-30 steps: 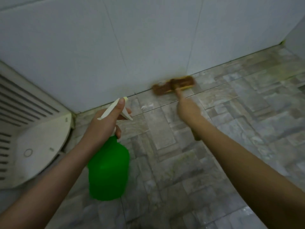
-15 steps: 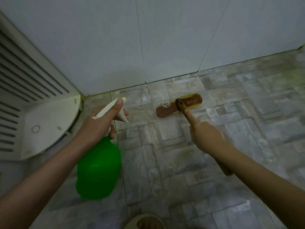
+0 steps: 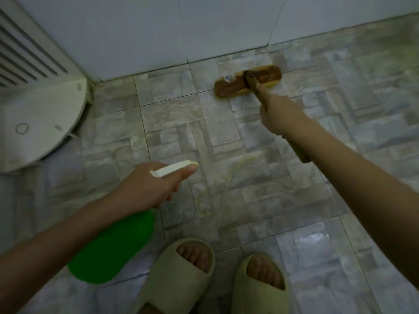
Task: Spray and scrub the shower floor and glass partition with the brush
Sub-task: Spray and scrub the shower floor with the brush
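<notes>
Floor (image 3: pixel 181 114): grey-beige stone-look tiles with dark grout lines. A wet sheen shows on the tiles at lower right, and a faint yellowish smear sits near the middle.
Wall (image 3: pixel 158 30): plain pale tiles that meet the floor along a dark joint at the far side.
Left corner: a white quarter-round shelf (image 3: pixel 40 123) sits low against a white slatted panel (image 3: pixel 25 48).
Brush (image 3: pixel 231 87): the brown wooden head is down on the floor just beside the wall joint, lying roughly along it. Yellow bristles peek out at its left end. The handle slants back towards the person.
Right grip (image 3: pixel 275 114): the arm is stretched forward and the fingers are wrapped round the brush handle. The forefinger is laid along the handle towards the head, and the handle's butt end sticks out under the forearm.
Spray bottle (image 3: pixel 113 248): green body with a white spray head, held off the floor and tilted, the nozzle pointing right, towards the middle of the floor.
Left grip (image 3: pixel 149 189): closed round the bottle's neck, with the thumb lying along the top of the white spray head. The lower fingers are curled underneath; whether one is on the trigger cannot be told.
Feet: two pale slippers (image 3: pixel 172 282) with bare toes showing stand on the floor at the bottom edge, just right of the bottle.
</notes>
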